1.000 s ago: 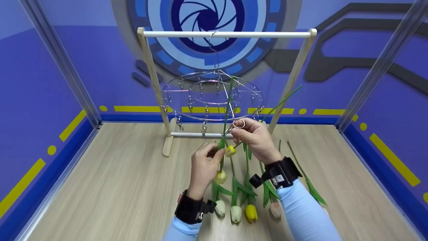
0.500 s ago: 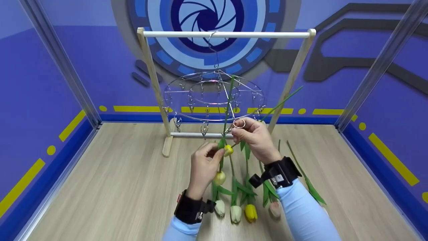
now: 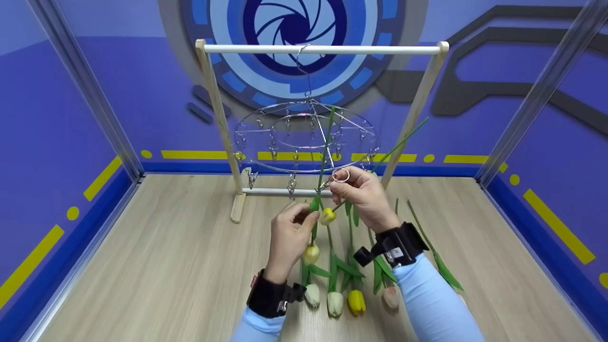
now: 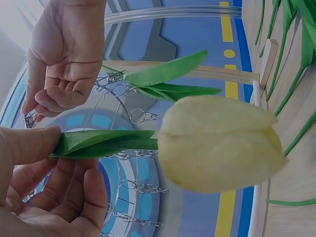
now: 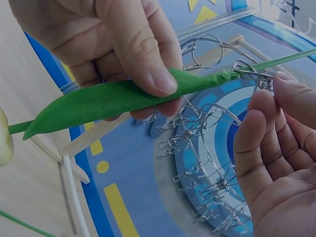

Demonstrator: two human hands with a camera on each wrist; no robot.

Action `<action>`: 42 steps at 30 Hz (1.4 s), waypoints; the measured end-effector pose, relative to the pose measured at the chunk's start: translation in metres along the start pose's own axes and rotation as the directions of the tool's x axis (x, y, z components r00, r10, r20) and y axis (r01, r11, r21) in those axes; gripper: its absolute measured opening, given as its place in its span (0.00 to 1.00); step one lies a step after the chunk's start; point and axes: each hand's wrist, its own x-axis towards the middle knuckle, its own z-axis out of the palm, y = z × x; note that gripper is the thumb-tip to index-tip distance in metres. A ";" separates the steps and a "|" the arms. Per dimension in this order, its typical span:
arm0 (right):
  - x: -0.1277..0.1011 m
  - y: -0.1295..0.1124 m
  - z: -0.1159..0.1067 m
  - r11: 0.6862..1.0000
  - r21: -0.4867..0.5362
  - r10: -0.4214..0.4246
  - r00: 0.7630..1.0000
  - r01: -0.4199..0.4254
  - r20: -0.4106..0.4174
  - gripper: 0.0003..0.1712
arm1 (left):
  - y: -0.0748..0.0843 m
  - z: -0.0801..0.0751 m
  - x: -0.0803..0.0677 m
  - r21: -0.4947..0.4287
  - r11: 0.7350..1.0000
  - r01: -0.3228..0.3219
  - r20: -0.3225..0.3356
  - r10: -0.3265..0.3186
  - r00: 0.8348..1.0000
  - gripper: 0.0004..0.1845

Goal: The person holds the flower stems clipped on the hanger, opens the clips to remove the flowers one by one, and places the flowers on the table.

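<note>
A pale yellow tulip (image 4: 222,143) hangs head down, its stem rising past the round clip hanger (image 3: 304,169). My left hand (image 3: 294,230) pinches its green leaf (image 5: 98,102) and stem between thumb and fingers. Just above, my right hand (image 3: 365,197) pinches a metal clip (image 5: 253,73); in the right wrist view the clip's tip lies across the stem at the leaf's top. Whether it bites the stem cannot be told. Another yellow tulip (image 3: 327,216) hangs head down beside my right hand, its stem slanting up to the right behind it.
Below my hands, several tulips lie on the wooden table (image 3: 166,266), among them a white tulip (image 3: 335,304), a bright yellow tulip (image 3: 356,302) and a pinkish tulip (image 3: 391,298). A wooden rack (image 3: 420,102) with a white top bar (image 3: 370,49) bears the hanger.
The hanger has swung slightly to the right. The second yellow tulip has swayed left and back. Both hands keep nearly the same place and grip.
</note>
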 end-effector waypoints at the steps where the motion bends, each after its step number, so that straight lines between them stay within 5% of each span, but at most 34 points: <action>1: 0.000 0.000 0.000 1.000 -0.001 -0.002 1.000 0.002 -0.002 0.06 | 0.000 0.000 0.000 0.001 1.000 -0.001 0.000 0.001 1.000 0.03; 42: 0.001 -0.002 0.001 1.000 0.012 0.000 0.998 0.001 -0.063 0.11 | 0.000 -0.001 0.000 -0.004 1.000 -0.010 0.026 0.010 1.000 0.03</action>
